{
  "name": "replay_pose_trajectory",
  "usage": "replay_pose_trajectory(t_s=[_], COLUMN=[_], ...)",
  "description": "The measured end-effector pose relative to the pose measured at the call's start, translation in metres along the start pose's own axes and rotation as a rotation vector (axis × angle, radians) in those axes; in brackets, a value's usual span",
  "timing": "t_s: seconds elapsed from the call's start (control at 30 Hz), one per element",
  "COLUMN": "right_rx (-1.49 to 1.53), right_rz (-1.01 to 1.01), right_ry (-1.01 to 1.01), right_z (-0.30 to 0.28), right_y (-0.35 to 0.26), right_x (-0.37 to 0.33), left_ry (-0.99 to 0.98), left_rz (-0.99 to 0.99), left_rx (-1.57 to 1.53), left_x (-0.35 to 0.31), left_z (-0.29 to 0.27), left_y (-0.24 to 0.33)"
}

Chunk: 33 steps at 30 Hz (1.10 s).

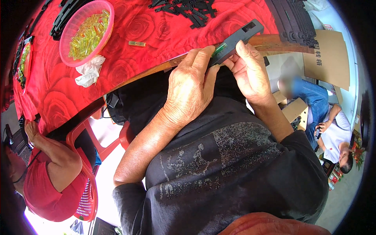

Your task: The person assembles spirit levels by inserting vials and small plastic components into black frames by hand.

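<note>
A black plastic spirit level body [236, 38] slants over the wooden table edge, with a rectangular opening near its far end. In its middle part shows a green vial [220, 49]. My left hand [190, 82] is closed on the near end, its fingers laid over the top beside the vial. Farther along, my right hand [250, 72] grips the body with the thumb on top and fingers below. A single yellowish vial [137, 44] lies on the red cloth left of my hands.
A pink basket [63, 51] of yellow vials stands at the left beside crumpled white tissue [90, 72]. Black parts [192, 11] lie heaped at the back; black bars [291, 19] are stacked at the right. People sit on both sides, near a red chair [92, 192] and cardboard [327, 62].
</note>
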State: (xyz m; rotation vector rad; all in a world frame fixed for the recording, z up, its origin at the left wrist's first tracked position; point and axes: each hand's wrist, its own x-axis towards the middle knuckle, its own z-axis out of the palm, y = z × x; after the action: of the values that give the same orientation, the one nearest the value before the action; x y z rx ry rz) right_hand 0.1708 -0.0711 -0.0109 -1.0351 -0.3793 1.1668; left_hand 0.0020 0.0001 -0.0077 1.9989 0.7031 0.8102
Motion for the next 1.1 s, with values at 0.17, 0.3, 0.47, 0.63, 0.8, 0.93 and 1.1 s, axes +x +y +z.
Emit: replay_pose_trajectory(t_s=[0.17, 0.3, 0.47, 0.63, 0.8, 0.93, 1.1], right_rx=[-0.014, -0.002, -0.021, -0.235, -0.127, -0.095, -0.016], right_rz=[0.036, 0.012, 0.004, -0.185, 0.022, -0.039, -0.036], right_ry=[0.059, 0.062, 0.004, 0.108, -0.082, -0.158, -0.152], right_z=[0.002, 0.007, 0.008, 0.003, 0.005, 0.005, 0.017], right_y=[0.000, 0.000, -0.001, 0.000, 0.004, 0.004, 0.003], right_x=[-0.004, -0.007, -0.007, -0.002, 0.004, 0.010, 0.011], left_ry=[0.002, -0.034, -0.084, -0.156, -0.237, -0.269, -0.262], left_rz=[0.016, -0.009, -0.158, -0.350, -0.335, -0.363, -0.305], left_rx=[0.018, 0.076, -0.068, -0.209, -0.402, -0.460, -0.443], left_x=[-0.001, -0.001, 0.004, 0.007, 0.002, 0.005, 0.004], left_z=[0.001, 0.000, -0.008, -0.014, -0.005, -0.008, -0.005], left_y=[-0.003, -0.003, -0.005, -0.004, -0.017, -0.016, -0.019])
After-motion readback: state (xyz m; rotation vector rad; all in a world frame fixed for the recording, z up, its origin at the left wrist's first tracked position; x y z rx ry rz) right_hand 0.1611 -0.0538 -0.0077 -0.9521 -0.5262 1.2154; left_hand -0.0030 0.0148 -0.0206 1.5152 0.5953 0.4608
